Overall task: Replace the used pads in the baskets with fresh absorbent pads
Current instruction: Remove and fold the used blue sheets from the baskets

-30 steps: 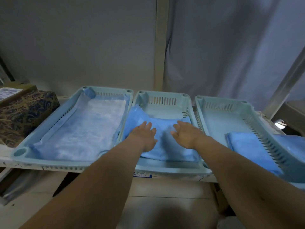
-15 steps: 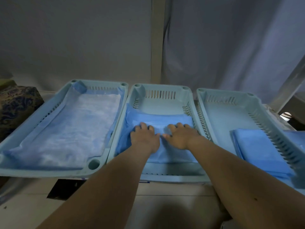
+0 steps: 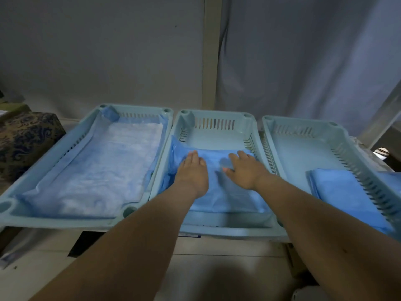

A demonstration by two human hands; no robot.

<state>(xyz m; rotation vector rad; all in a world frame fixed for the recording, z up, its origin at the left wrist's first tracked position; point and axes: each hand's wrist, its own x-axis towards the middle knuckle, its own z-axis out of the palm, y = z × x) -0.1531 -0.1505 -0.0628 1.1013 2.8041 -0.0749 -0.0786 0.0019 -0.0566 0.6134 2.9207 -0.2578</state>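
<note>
Hands [image 3: 219, 170] flatten soft (folded) pad [image 3: 225, 196].

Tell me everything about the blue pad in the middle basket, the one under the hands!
The blue pad looks like thin, soft, slightly crinkly sheet material. It is still partly folded and covers only the near part of the middle basket, leaving the far floor bare. Its left edge rides up the basket's side wall. The left hand and right hand lie flat on it with straight fingers, near its far edge.
</note>
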